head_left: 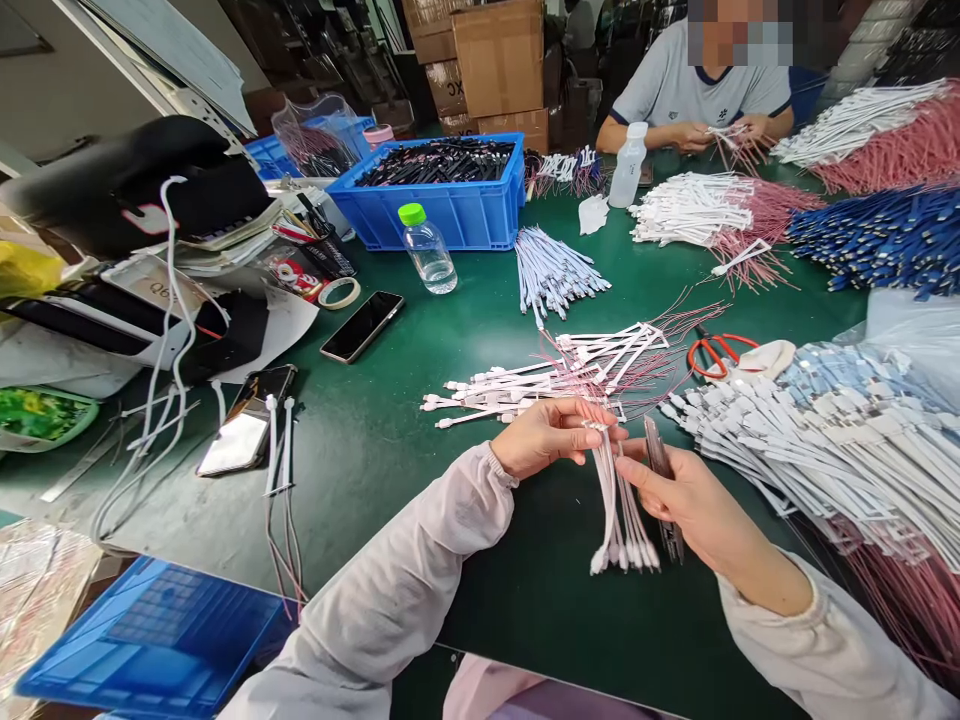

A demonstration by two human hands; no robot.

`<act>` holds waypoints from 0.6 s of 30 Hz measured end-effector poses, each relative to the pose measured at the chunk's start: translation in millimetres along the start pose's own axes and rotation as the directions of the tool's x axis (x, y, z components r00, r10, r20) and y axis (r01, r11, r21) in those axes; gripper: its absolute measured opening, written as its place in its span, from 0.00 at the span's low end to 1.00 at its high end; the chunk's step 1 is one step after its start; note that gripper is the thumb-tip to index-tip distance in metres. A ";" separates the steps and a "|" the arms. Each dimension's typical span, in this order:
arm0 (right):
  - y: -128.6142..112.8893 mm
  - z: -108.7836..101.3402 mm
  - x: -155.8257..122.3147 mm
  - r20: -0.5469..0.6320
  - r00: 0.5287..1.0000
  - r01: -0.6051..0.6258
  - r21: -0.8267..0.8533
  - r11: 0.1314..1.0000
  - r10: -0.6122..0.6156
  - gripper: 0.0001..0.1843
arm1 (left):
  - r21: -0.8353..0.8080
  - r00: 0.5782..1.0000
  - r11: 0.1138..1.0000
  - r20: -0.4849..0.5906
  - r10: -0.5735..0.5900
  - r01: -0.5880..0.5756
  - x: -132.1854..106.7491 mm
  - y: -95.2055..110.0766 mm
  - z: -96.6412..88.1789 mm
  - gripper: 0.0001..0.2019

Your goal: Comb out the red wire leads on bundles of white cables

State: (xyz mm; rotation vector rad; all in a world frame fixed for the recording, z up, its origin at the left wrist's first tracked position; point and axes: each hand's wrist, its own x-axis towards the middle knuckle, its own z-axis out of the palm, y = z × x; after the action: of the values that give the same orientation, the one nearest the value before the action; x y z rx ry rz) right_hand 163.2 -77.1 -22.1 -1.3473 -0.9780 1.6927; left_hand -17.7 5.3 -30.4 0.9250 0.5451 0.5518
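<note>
My left hand [547,437] pinches a bundle of white cables [616,510] near their upper ends, and the white plugs hang down over the green mat. My right hand [679,490] sits just beside the bundle and holds a narrow, dark metal tool [660,470] upright, its exact kind unclear. Both sleeves are pale pink. Just beyond my hands lies a loose pile of white cables with thin pink wires [570,368]. A much larger heap of white flat cables [825,450] spreads along the right side, close to my right hand.
Orange-handled scissors [720,355] lie by the heap. A blue crate of black cables [427,192], a water bottle [426,250], and several phones stand on the green mat [375,470]. A co-worker's hands [720,130] work cables at the far side. A blue tray [150,640] sits at lower left.
</note>
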 end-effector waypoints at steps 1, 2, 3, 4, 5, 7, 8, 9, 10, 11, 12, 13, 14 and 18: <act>0.7 0.3 0.6 -0.004 1.000 0.002 0.036 0.999 -0.001 0.18 | -0.001 1.000 1.000 -0.002 -0.002 0.002 0.8 -1.2 0.8 0.17; 1.1 0.5 1.0 0.000 1.000 -0.003 0.070 0.998 0.003 0.18 | -0.001 1.000 1.000 -0.003 -0.006 0.006 1.4 -2.2 1.6 0.18; 1.2 0.6 1.4 0.013 1.000 -0.014 0.103 0.995 0.012 0.17 | 0.001 1.000 1.000 -0.007 -0.010 0.010 2.0 -2.9 2.5 0.19; 0.9 0.7 1.6 0.031 0.999 -0.027 0.134 0.991 0.023 0.17 | 0.006 1.000 1.000 -0.013 -0.011 0.011 2.4 -3.3 3.3 0.20; 0.3 0.7 1.7 0.054 0.998 -0.044 0.168 0.985 0.035 0.17 | 0.012 1.000 1.000 -0.017 -0.009 0.009 2.5 -3.7 4.1 0.20; -1.3 0.7 1.6 0.104 0.993 -0.086 0.231 0.969 0.064 0.17 | 0.018 1.000 1.000 -0.018 0.011 -0.011 2.3 -4.4 4.9 0.19; -2.1 0.8 1.4 0.122 0.990 -0.106 0.259 0.960 0.077 0.17 | 0.019 1.000 0.999 -0.010 0.026 -0.026 2.0 -4.9 5.0 0.18; -2.8 0.9 1.3 0.131 0.988 -0.120 0.278 0.953 0.086 0.17 | 0.020 0.999 0.999 0.002 0.041 -0.041 1.7 -5.4 4.9 0.18; -3.3 1.1 1.1 0.131 0.987 -0.125 0.287 0.950 0.091 0.17 | 0.024 0.998 0.998 0.019 0.056 -0.057 1.4 -5.9 4.7 0.18; -3.6 1.4 0.9 0.122 0.988 -0.122 0.286 0.951 0.090 0.17 | 0.033 0.996 0.997 0.037 0.076 -0.077 1.3 -6.1 4.4 0.17; -3.6 1.8 0.8 0.108 0.990 -0.113 0.274 0.955 0.086 0.17 | 0.047 0.994 0.994 0.050 0.100 -0.103 1.3 -6.0 4.1 0.17; -3.4 2.3 0.6 0.091 0.993 -0.102 0.255 0.962 0.081 0.17 | 0.068 0.990 0.989 0.058 0.128 -0.132 1.4 -5.3 3.8 0.16; -3.1 2.8 0.4 0.076 0.994 -0.094 0.228 0.969 0.078 0.17 | 0.095 0.986 0.983 0.059 0.155 -0.160 1.6 -3.9 3.4 0.16; -0.9 5.4 -1.6 0.047 0.992 -0.121 0.108 0.987 0.116 0.19 | 0.160 0.974 0.961 0.008 0.228 -0.226 1.7 9.0 1.1 0.19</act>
State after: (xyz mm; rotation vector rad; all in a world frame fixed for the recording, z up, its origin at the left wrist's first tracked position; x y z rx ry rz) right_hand 158.3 -78.8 -19.8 -1.3258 -0.8281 1.8416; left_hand -17.7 10.1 -22.5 1.1472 0.5011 0.7279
